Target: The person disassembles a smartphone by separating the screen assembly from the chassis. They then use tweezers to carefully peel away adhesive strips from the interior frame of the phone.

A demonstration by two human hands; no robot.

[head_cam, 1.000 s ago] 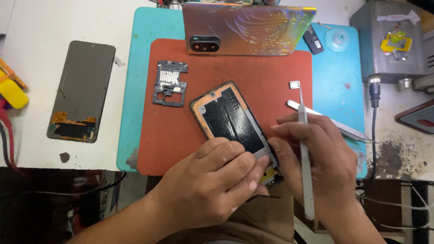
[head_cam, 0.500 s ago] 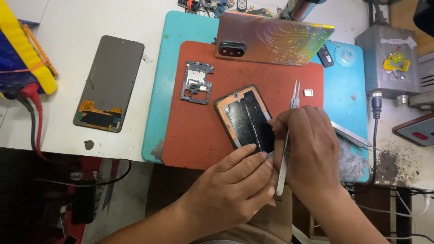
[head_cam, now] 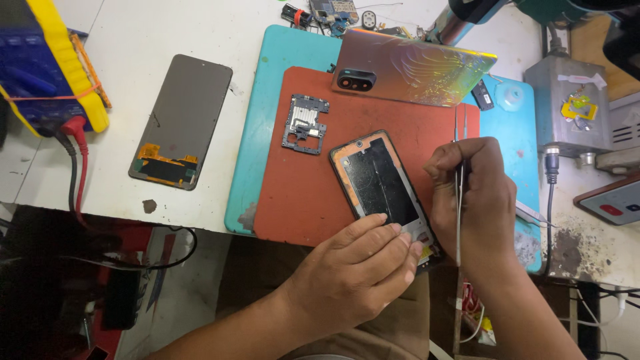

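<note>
An opened phone frame with a black inner plate and copper edges lies tilted on the red mat. My left hand presses its fingertips on the frame's near end at the table edge. My right hand holds thin metal tweezers upright beside the frame's right edge, tips pointing away from me. A small dark circuit cover rests on the mat to the frame's upper left. The shiny iridescent back cover with its camera block lies across the mat's far edge.
A detached screen with an orange flex lies on the white table at left. A yellow and blue meter with red leads sits far left. A teal mat underlies the red one. A grey metal box stands at right.
The view has shifted, so everything sits further right and lower. My right hand has turned the tweezers upright and drawn closer to the frame's right edge. My left hand stays on the near end.
</note>
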